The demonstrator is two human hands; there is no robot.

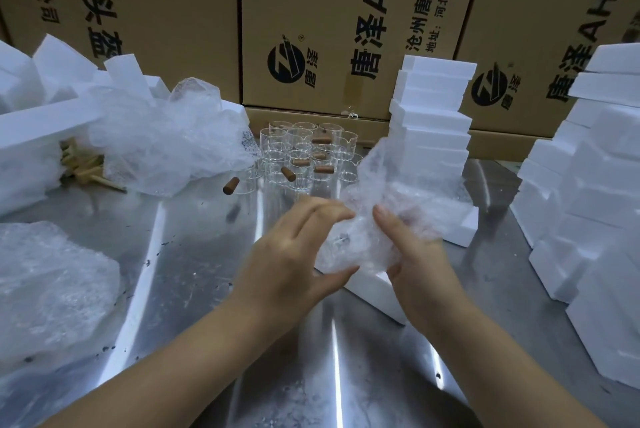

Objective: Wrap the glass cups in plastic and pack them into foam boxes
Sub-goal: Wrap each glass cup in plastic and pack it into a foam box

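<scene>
Both hands hold a bundle of bubble wrap [360, 237] above an open white foam box [464, 220] on the steel table. My left hand [294, 254] cups the bundle's left side, thumb under it and fingers curved over the top. My right hand [412, 254] grips its right side, thumb on top. A loose tail of the wrap rises toward the back. Whether a cup lies inside the bundle I cannot tell. Behind it, several clear glass cups [304, 154] with brown wooden handles stand in a cluster.
Stacks of foam boxes stand at centre right [433, 109] and far right [595, 185]. More foam pieces [41, 123] and loose bubble wrap [162, 140] pile at the left, and another wrap heap [48, 289] lies near left. Cardboard cartons [311, 22] wall off the back.
</scene>
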